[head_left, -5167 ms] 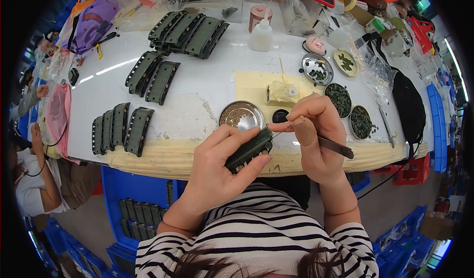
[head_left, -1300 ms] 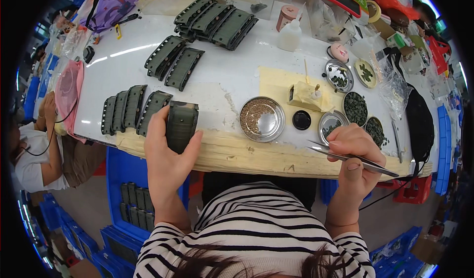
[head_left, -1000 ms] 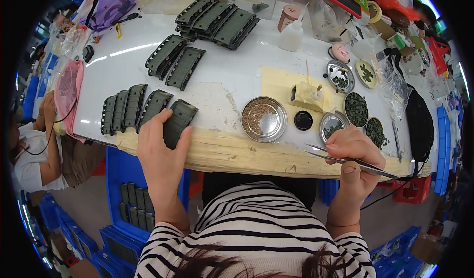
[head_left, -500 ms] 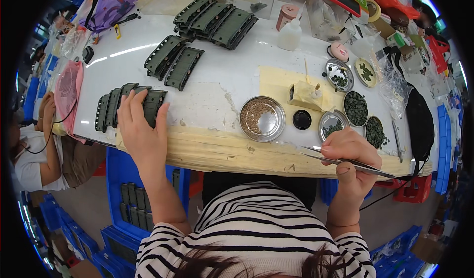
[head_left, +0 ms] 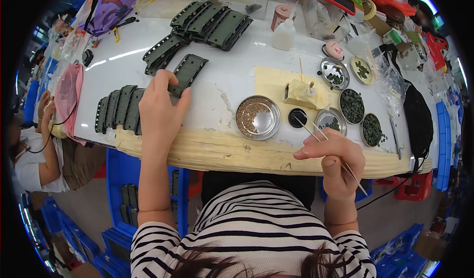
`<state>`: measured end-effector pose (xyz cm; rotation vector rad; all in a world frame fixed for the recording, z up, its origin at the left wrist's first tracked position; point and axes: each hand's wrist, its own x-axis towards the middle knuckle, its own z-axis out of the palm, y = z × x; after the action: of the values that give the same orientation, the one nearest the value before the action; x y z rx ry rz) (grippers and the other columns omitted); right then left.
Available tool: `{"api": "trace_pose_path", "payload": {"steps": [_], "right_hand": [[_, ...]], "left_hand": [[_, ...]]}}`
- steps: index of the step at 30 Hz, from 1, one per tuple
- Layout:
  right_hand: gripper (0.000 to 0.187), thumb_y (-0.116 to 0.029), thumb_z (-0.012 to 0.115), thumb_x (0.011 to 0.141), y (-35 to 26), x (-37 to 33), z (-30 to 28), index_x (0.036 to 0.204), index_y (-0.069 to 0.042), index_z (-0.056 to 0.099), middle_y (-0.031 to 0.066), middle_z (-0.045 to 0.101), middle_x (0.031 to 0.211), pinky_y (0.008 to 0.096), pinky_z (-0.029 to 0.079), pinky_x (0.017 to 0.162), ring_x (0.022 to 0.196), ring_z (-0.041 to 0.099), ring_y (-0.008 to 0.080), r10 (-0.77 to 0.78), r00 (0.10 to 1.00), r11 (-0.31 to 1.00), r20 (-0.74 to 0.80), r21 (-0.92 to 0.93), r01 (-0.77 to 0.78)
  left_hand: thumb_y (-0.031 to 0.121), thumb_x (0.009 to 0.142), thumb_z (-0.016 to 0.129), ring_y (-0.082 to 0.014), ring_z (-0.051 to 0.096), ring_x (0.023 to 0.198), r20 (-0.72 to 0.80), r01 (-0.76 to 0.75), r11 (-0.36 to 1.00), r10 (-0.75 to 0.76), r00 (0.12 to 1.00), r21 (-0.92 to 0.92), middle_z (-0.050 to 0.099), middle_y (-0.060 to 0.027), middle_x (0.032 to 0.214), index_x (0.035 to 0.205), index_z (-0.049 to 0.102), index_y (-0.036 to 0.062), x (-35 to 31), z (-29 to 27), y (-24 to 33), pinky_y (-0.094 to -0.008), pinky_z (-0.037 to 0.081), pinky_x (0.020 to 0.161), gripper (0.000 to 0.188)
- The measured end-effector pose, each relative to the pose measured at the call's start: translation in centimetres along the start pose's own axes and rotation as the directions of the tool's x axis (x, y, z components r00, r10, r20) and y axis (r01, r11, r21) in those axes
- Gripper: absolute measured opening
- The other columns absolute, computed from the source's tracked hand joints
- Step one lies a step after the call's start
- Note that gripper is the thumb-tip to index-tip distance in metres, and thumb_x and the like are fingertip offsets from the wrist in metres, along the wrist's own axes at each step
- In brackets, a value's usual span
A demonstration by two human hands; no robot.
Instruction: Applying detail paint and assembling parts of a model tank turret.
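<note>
Left of the round metal dish of brown bits (head_left: 257, 117), a row of dark green ribbed strips (head_left: 117, 108) lies near the table's front edge. The left hand (head_left: 160, 111) reaches past that row, its fingers closed on a single green strip (head_left: 187, 72) lying farther back. Right of the dish, over the table edge, the right hand (head_left: 330, 159) pinches thin metal tweezers (head_left: 326, 142) between thumb and fingers, tips toward the dish.

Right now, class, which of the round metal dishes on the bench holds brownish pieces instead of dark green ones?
The largest dish, nearest the bench's front edge, left of the small black cup; the other dishes hold dark green bits.
</note>
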<state>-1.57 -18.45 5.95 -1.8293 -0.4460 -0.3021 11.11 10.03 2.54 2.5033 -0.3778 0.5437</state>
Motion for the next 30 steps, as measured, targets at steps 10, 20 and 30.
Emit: {"api": "trace_pose_path", "payload": {"steps": [10, 20, 30], "right_hand": [[0.040, -0.017, 0.085, 0.067, 0.2, 0.4, 2.6, 0.080, -0.005, 0.049, 0.0242, 0.062, 0.107, 0.0303, 0.052, 0.066, 0.084, 0.064, 0.0272, -0.112, 0.989, 0.992, 0.101, -0.050, 0.118], [0.043, -0.024, 0.086, 0.067, 1.0, -0.6, 2.8, 0.081, -0.006, 0.050, 0.0240, 0.061, 0.112, 0.0341, 0.053, 0.073, 0.092, 0.064, 0.0294, -0.219, 0.969, 0.971, -0.118, -0.123, 0.204], [0.028, -0.017, 0.065, 0.088, 3.0, -2.5, -4.3, 0.110, 0.001, 0.063, 0.0089, 0.068, 0.094, 0.0299, 0.045, 0.084, 0.083, 0.060, 0.0169, 0.201, 0.914, 0.908, -0.352, -0.283, -0.309]], "left_hand": [[0.003, 0.061, 0.080, -0.0243, 0.059, 0.101, 0.239, 0.024, 0.454, 0.424, 0.873, -0.891, 0.063, -0.0166, 0.110, 0.096, 0.048, 0.0077, -4.2, -2.3, 5.1, -0.0340, 0.045, 0.087, 0.048], [0.038, 0.095, 0.052, -0.0322, 0.035, 0.136, 0.557, 0.584, -0.465, 0.211, 0.803, -0.665, 0.033, -0.0198, 0.147, 0.146, 0.020, 0.0054, -8.3, 3.1, 10.8, -0.0446, 0.036, 0.108, 0.068], [0.020, 0.100, 0.042, -0.0361, 0.050, 0.123, 0.681, 0.623, -0.429, 0.023, 0.732, -0.654, 0.053, -0.0207, 0.127, 0.137, 0.036, 0.0015, -7.2, 2.6, 10.0, -0.0502, 0.044, 0.104, 0.042]]}}
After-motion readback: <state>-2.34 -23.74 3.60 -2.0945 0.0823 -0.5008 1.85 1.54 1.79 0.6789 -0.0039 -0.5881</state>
